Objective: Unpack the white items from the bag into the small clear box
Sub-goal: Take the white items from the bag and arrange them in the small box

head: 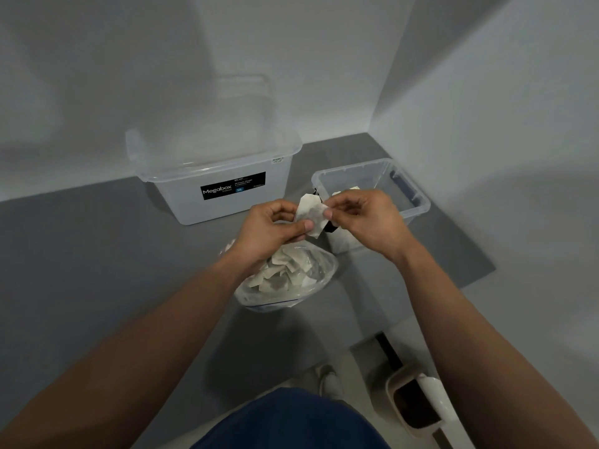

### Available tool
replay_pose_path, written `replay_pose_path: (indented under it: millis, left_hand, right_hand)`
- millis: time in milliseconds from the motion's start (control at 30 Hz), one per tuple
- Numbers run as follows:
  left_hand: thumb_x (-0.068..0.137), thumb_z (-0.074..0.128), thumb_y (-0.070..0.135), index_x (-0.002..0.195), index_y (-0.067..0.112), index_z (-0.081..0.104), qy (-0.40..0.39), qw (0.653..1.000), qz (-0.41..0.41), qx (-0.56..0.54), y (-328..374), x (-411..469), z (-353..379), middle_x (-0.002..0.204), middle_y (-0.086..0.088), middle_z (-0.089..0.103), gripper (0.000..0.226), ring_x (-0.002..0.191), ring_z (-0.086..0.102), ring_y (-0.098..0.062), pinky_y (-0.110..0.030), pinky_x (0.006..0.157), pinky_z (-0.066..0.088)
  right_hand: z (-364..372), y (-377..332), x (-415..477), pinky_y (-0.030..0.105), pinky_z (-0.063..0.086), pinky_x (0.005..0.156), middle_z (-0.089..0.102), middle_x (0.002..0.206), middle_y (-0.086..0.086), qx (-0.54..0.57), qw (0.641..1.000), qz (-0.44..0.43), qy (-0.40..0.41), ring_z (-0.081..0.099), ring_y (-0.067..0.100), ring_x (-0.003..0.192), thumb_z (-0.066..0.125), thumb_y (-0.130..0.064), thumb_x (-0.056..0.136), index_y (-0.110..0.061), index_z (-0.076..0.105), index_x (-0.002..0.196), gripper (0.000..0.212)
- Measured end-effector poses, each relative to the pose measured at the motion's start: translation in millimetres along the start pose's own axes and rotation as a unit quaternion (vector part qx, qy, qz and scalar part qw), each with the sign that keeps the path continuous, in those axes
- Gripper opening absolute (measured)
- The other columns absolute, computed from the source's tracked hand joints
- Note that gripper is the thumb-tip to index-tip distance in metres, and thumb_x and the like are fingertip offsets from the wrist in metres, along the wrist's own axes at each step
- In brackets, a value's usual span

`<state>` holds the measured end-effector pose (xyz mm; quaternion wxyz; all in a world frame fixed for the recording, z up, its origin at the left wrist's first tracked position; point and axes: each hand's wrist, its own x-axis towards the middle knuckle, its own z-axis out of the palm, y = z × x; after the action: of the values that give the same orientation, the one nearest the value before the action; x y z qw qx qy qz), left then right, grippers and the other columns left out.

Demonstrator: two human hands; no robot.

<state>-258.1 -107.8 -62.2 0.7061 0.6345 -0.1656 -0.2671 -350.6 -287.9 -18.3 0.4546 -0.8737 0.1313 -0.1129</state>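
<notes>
A clear plastic bag (287, 280) full of several white flat packets lies on the grey table, just below my hands. My left hand (275, 228) and my right hand (363, 218) both pinch white packets (312, 213) above the bag, thumbs on top. The small clear box (411, 192) stands to the right, close behind my right hand, with a few white packets (346, 190) inside it. A black clip on the box's near left edge is partly hidden by the packets.
A larger clear box (223, 186) with a black Megabox label stands at the back left against the wall. White walls close the table at the back and right. A bin (418, 403) sits on the floor below the table's front right edge.
</notes>
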Motion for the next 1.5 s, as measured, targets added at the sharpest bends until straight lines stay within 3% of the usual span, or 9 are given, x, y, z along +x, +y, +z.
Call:
replay_pose_path:
  millis: [200, 367, 567, 767, 1000, 1200, 1300, 1400, 1500]
  left_hand:
    - [0.085, 0.074, 0.006, 0.1, -0.003, 0.068, 0.013, 0.998, -0.024, -0.063, 2.6, 16.6, 23.8, 0.099, -0.026, 0.071, 0.018, 0.089, 0.073, -0.031, -0.029, 0.08, 0.06]
    - [0.085, 0.073, 0.001, 0.095, 0.003, 0.071, 0.072, 0.997, 0.01, -0.04, 1.4, 34.1, 36.6, 0.085, -0.008, 0.074, 0.01, 0.091, 0.074, -0.028, -0.029, 0.083, 0.059]
    - [0.085, 0.074, 0.005, 0.101, 0.001, 0.073, 0.102, 0.995, 0.021, 0.003, -4.1, 50.9, 50.8, 0.092, -0.019, 0.074, 0.017, 0.09, 0.074, -0.028, -0.036, 0.087, 0.059]
    - [0.084, 0.075, 0.006, 0.101, 0.006, 0.074, 0.114, 0.992, 0.022, 0.047, -6.8, 58.8, 55.8, 0.092, -0.014, 0.075, 0.017, 0.095, 0.072, -0.033, -0.04, 0.088, 0.058]
    - [0.082, 0.078, 0.01, 0.099, 0.011, 0.076, 0.13, 0.988, 0.023, 0.084, -8.3, 57.4, 57.4, 0.093, -0.012, 0.075, 0.017, 0.094, 0.072, -0.032, -0.05, 0.091, 0.057]
    - [0.079, 0.081, 0.01, 0.09, 0.023, 0.079, 0.125, 0.987, 0.012, 0.102, -9.4, 57.9, 60.3, 0.087, -0.008, 0.075, 0.018, 0.089, 0.072, -0.032, -0.05, 0.09, 0.057]
    - [0.079, 0.08, 0.007, 0.095, 0.02, 0.077, 0.106, 0.986, 0.02, 0.129, -6.5, 56.8, 61.5, 0.088, -0.005, 0.077, 0.021, 0.087, 0.074, -0.026, -0.038, 0.086, 0.059]
    - [0.081, 0.078, 0.004, 0.1, 0.016, 0.076, 0.075, 0.983, 0.035, 0.164, -2.4, 56.3, 63.9, 0.09, 0.0, 0.078, 0.023, 0.086, 0.074, -0.016, -0.028, 0.084, 0.058]
    - [0.082, 0.079, 0.012, 0.105, 0.016, 0.077, 0.044, 0.972, 0.055, 0.222, 0.9, 59.3, 66.7, 0.092, 0.004, 0.078, 0.023, 0.086, 0.074, -0.013, -0.036, 0.087, 0.059]
  right_hand:
    - [-50.8, 5.7, 17.6, 0.022, 0.055, 0.072, 0.075, 0.079, -0.014, -0.066, 0.997, -0.021, 0.037, 0.071, 0.005, 0.073, 0.077, -0.025, 0.088, -0.025, 0.08, 0.091, 0.004]
    - [-103.3, 29.1, 58.5, 0.028, 0.057, 0.083, 0.076, 0.085, -0.011, -0.189, 0.978, -0.048, 0.077, 0.07, 0.005, 0.081, 0.074, -0.025, 0.089, -0.023, 0.079, 0.094, 0.007]
    - [-106.2, 76.2, 103.0, 0.022, 0.049, 0.082, 0.073, 0.09, -0.008, -0.299, 0.951, 0.007, -0.085, 0.065, 0.009, 0.085, 0.073, -0.021, 0.089, -0.022, 0.08, 0.095, 0.009]
    - [-74.4, 120.5, 128.2, 0.034, 0.054, 0.092, 0.077, 0.103, 0.002, -0.4, 0.886, 0.016, -0.235, 0.07, 0.021, 0.098, 0.073, -0.014, 0.086, -0.016, 0.081, 0.096, 0.013]
    - [-55.3, 161.7, 149.0, 0.04, 0.057, 0.091, 0.075, 0.103, 0.004, -0.463, 0.861, 0.01, -0.21, 0.069, 0.025, 0.094, 0.063, -0.022, 0.091, -0.018, 0.077, 0.102, 0.018]
    - [-55.4, 164.0, 149.7, 0.042, 0.058, 0.088, 0.072, 0.107, 0.003, -0.461, 0.861, 0.028, -0.213, 0.068, 0.026, 0.095, 0.07, -0.032, 0.088, -0.023, 0.073, 0.107, 0.021]
    - [-69.6, 139.6, 140.7, 0.038, 0.056, 0.09, 0.073, 0.112, 0.001, -0.425, 0.89, 0.011, -0.166, 0.068, 0.024, 0.101, 0.067, -0.032, 0.091, -0.024, 0.072, 0.112, 0.023]
    - [-86.0, 98.2, 119.5, 0.03, 0.056, 0.088, 0.073, 0.102, -0.015, -0.207, 0.973, -0.033, -0.094, 0.068, 0.004, 0.092, 0.07, -0.035, 0.091, -0.03, 0.074, 0.113, 0.023]
    - [-95.5, 52.3, 91.9, 0.022, 0.054, 0.084, 0.073, 0.098, -0.02, -0.054, 0.987, -0.07, -0.133, 0.068, 0.001, 0.09, 0.074, -0.043, 0.089, -0.035, 0.072, 0.12, 0.032]
